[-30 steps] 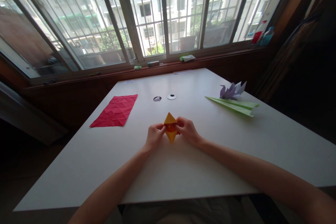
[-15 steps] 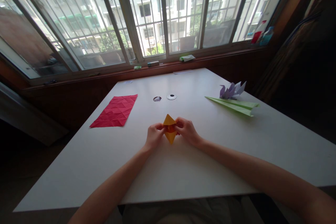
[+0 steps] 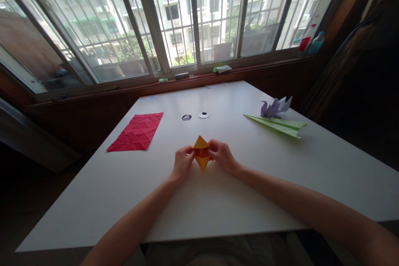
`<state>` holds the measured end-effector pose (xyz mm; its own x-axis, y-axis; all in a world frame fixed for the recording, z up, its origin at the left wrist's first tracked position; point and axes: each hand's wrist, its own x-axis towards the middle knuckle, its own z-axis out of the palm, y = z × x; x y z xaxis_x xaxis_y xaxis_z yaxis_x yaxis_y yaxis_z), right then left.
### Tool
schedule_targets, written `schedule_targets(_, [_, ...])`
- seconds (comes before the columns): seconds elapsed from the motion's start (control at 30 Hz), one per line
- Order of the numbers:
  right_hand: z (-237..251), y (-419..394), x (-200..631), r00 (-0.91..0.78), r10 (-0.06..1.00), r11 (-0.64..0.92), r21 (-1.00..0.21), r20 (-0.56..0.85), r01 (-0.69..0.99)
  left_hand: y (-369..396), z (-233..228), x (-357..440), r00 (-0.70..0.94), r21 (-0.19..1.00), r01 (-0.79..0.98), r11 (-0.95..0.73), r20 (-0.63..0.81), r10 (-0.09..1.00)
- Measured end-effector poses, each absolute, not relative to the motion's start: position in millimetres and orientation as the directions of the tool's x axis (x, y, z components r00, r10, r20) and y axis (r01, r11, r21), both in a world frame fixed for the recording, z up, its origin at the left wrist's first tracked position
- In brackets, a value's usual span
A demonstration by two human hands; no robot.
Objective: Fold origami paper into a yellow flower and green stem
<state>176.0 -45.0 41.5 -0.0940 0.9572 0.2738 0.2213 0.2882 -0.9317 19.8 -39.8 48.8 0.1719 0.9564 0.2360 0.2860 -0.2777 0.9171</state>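
mid-bench, left hand and right hand are pinching the orange paper, fingers closed on it; probably best keeping edges lined up while creasing.

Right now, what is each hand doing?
Left hand: closed, pinching the left side of the orange folded paper.
Right hand: closed, pinching the same paper's right side.
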Motion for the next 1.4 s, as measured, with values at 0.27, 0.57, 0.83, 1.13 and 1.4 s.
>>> schedule_targets(0.27, [42.2, -44.8, 176.3, -0.089, 0.952, 0.304, -0.926, 0.292, 0.224, -35.7, 45.1, 20.2, 0.182, 0.929, 0.273, -0.249, 0.204, 0.962])
schedule_targets(0.57, [39.5, -42.4, 178.4, -0.120, 0.950, 0.310, -0.910, 0.287, 0.277, -32.9, 40.6, 19.7, 0.248, 0.961, 0.178, -0.210, 0.162, 0.955])
schedule_targets(0.83, [44.0, -41.7, 178.3, -0.183, 0.951, 0.285, -0.938, 0.250, 0.199, -31.8, 43.1, 20.3, 0.239, 0.989, 0.100, -0.111, 0.084, 0.967])
schedule_targets(1.13, [42.8, -38.2, 176.7, -0.212, 0.959, 0.208, -0.975, 0.187, 0.082, -31.7, 38.0, 21.8, 0.215, 0.975, 0.052, -0.215, 0.199, 0.956])
schedule_targets(1.4, [48.4, -45.0, 177.0, -0.363, 0.913, 0.266, -0.946, 0.184, 0.188, -40.7, 45.3, 25.3, 0.180, 0.940, 0.135, -0.312, 0.287, 0.941])
